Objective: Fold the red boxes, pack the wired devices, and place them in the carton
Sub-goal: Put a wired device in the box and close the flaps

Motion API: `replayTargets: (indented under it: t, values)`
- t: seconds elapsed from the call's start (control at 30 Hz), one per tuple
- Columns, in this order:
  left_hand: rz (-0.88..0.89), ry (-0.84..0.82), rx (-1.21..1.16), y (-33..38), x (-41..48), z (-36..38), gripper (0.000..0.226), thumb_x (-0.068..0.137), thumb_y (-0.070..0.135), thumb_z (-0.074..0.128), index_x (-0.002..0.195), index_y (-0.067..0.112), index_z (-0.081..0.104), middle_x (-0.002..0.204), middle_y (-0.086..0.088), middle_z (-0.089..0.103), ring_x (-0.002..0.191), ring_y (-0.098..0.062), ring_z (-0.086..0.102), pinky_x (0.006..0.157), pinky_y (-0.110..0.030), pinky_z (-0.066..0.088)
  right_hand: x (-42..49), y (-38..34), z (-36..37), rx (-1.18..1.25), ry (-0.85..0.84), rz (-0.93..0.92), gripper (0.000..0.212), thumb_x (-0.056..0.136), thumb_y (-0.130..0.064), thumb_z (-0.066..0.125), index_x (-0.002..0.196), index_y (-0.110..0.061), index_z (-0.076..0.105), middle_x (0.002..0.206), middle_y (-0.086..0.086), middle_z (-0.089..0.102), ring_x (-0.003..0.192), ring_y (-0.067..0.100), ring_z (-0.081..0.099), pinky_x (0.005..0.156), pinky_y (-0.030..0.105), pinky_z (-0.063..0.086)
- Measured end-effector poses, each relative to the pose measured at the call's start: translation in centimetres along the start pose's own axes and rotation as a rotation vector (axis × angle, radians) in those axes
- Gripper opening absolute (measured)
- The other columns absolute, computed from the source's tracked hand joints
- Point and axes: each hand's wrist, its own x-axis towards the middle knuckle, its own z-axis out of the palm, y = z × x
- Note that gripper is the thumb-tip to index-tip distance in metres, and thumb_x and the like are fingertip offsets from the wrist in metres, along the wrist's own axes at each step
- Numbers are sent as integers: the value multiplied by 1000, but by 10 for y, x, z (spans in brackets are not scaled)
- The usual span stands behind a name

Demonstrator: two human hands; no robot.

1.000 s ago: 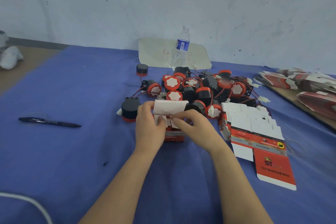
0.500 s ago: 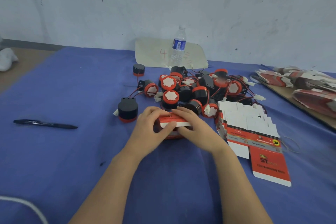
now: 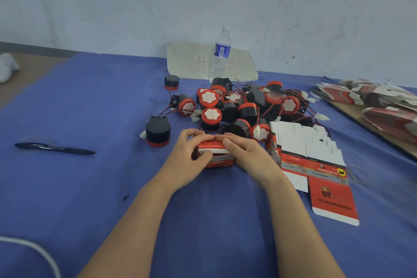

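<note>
The left hand [image 3: 189, 158] and right hand [image 3: 248, 156] each have a closed grip on one red box [image 3: 220, 161]; one pen [image 3: 54, 148] lies well left of the box.

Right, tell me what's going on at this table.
A person is closing a small red box on the blue cloth, left grip and right grip both curled round it, their fingers meeting over the top flap. Behind it lies a pile of wired devices not yet packed. A stack of flat boxes waits to the right. No carton is in view.
</note>
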Motion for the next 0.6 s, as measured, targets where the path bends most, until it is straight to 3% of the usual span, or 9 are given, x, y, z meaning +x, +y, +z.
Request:
replayTargets:
  t: [0.07,0.13,0.2,0.3,0.37,0.53,0.6]
  values:
    - [-94,3,-80,5,1,2,33,97,29,47,100,61,55,128,12,35,128,-15,37,104,-28,41,0,3,3,47,37,14,24,99,-20,48,115,-28,65,113,-10,65,107,4,60,87,16,50]
    - [-145,10,-83,8,1,3,37,100,38,37,93,70,53,133,12,35,132,-16,31,112,-40,31,3,7,6,115,87,57,23,98,-20,51,117,-26,63,119,-1,63,112,16,59,96,30,50]
    - [-112,-19,-19,7,-1,3,32,104,33,30,118,56,47,145,8,31,135,-13,26,115,-37,27,6,10,8,178,118,91,25,98,-21,52,122,-26,58,126,4,58,117,20,55,102,40,47]
    - [-131,-71,-71,5,-1,0,43,104,30,31,147,33,27,154,9,22,135,-4,26,108,-24,29,9,13,12,260,136,122,32,98,-21,51,129,-26,50,130,4,54,117,18,54,103,37,46]
    - [-179,-77,-130,7,-2,0,51,104,30,33,151,33,15,155,11,19,131,0,27,99,-17,28,11,15,17,312,155,141,39,99,-19,48,137,-25,44,132,2,52,116,15,53,100,32,45]
    - [-245,-58,-178,14,-4,8,62,104,24,33,152,33,-6,154,9,20,126,-7,35,93,-18,29,13,16,29,305,245,175,48,99,-12,39,146,-24,35,122,-7,52,104,2,53,82,18,43]
    - [-257,-39,-169,16,-4,9,66,104,22,35,151,31,-10,153,7,22,122,-6,36,91,-18,30,11,16,29,318,252,163,49,100,-11,40,148,-20,31,126,-7,50,109,3,51,86,18,41]
